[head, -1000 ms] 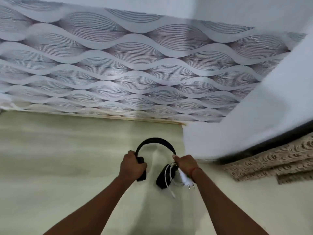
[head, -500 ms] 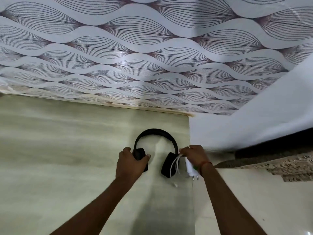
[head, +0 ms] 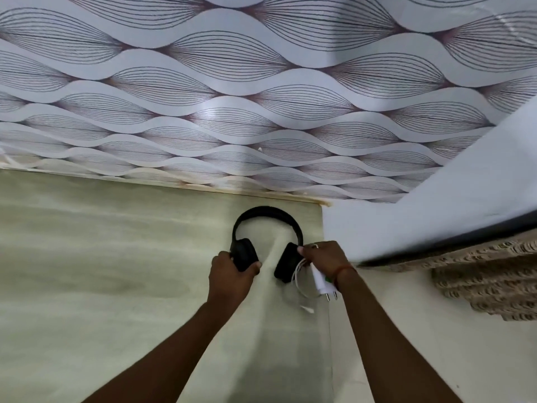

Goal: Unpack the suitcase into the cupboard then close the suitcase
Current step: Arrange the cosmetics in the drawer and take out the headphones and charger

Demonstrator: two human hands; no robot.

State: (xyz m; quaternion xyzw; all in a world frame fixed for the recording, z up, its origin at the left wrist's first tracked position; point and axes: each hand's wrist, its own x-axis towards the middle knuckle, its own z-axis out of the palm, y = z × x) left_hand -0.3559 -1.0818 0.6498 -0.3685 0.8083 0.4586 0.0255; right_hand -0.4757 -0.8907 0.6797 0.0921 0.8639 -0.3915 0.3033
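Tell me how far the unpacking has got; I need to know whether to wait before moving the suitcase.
Nothing finished shows here: neither suitcase nor cupboard interior is in view. In hand: the left hand grips one cup of the black headphones; the right hand pinches the other cup while holding a white charger with its cable. Left: stowing both and closing the suitcase.

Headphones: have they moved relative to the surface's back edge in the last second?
Yes. The black headphones, gripped by the left hand and right hand, now sit closer to the back edge where the pale green surface meets the patterned wall.
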